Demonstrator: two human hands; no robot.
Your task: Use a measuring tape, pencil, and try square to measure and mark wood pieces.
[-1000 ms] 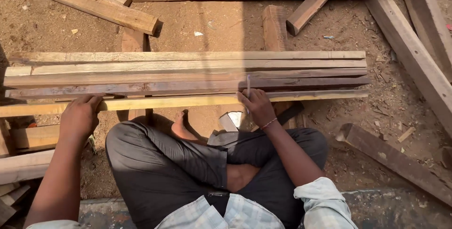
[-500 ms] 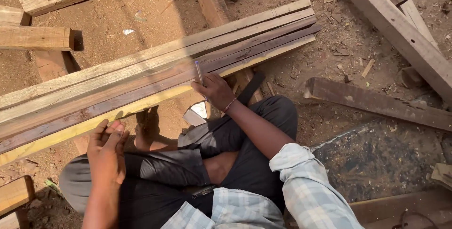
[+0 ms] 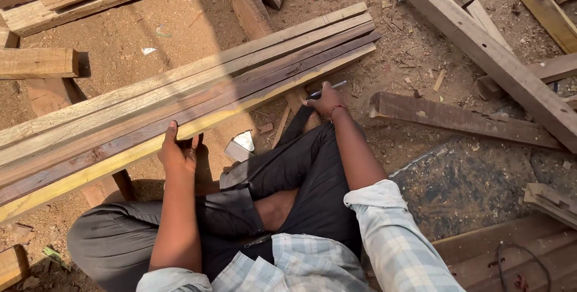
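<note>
A bundle of long wooden battens (image 3: 180,97) lies slanted across the sandy ground (image 3: 198,21), propped off it on short wood blocks (image 3: 246,3). Heavier beams (image 3: 481,45) and a dark plank (image 3: 463,125) lie well apart to the right. The person sits cross-legged just beside the bundle. The left hand (image 3: 177,148) grips the near yellowish batten (image 3: 198,125), fingers hooked over its edge. The right hand (image 3: 324,101), close to the bundle's right end, is closed around a thin pencil (image 3: 329,88) pointing away to the right.
</note>
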